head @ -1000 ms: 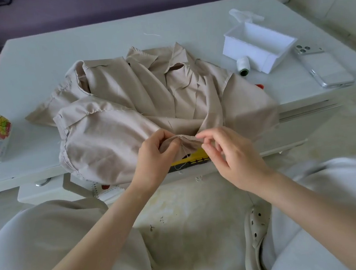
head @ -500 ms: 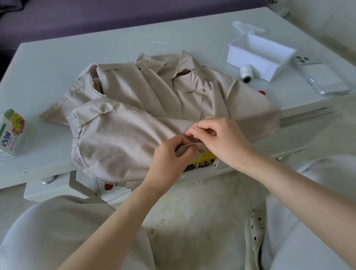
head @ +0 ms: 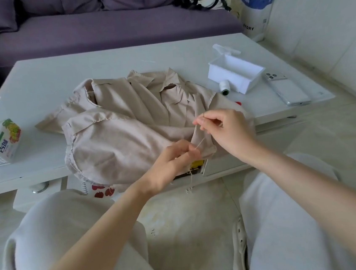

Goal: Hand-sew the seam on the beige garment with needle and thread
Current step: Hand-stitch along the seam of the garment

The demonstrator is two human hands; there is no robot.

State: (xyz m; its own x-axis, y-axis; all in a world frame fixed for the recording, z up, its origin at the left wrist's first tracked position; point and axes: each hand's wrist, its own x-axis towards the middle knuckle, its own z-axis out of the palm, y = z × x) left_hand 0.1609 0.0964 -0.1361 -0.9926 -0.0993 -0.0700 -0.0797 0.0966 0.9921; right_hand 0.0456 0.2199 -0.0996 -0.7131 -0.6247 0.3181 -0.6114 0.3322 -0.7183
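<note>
We find the garment (head: pixel 117 128) heaped on the table (head: pixel 99 64) at the centre of the frame, with its near edge hanging over the table's front lip. The left hand (head: pixel 171 166), lower centre, has thumb and fingers (head: pixel 191 153) curled together, pinching a fold of the garment at that near edge. The right hand (head: pixel 227 129) is just right of centre and higher in the frame, raised off the fold. Its thumb and forefinger are closed in a pinch on the needle (head: pixel 204 115), of which only a short dark end shows above the fingertips. Its other fingers are loosely curled and hold nothing. A thread (head: pixel 200 143) runs taut from the left fingertips diagonally up toward the right hand; we cannot trace its upper part against the cloth. A loose thread end (head: pixel 190 182) hangs below the left hand, in front of the table edge. At the right of the table stand a white box (head: pixel 235 73), a spool (head: pixel 224 87) touching its near wall, and a phone (head: pixel 286 89) further right. A carton (head: pixel 4 140) stands at the left edge, well apart from the garment.
</note>
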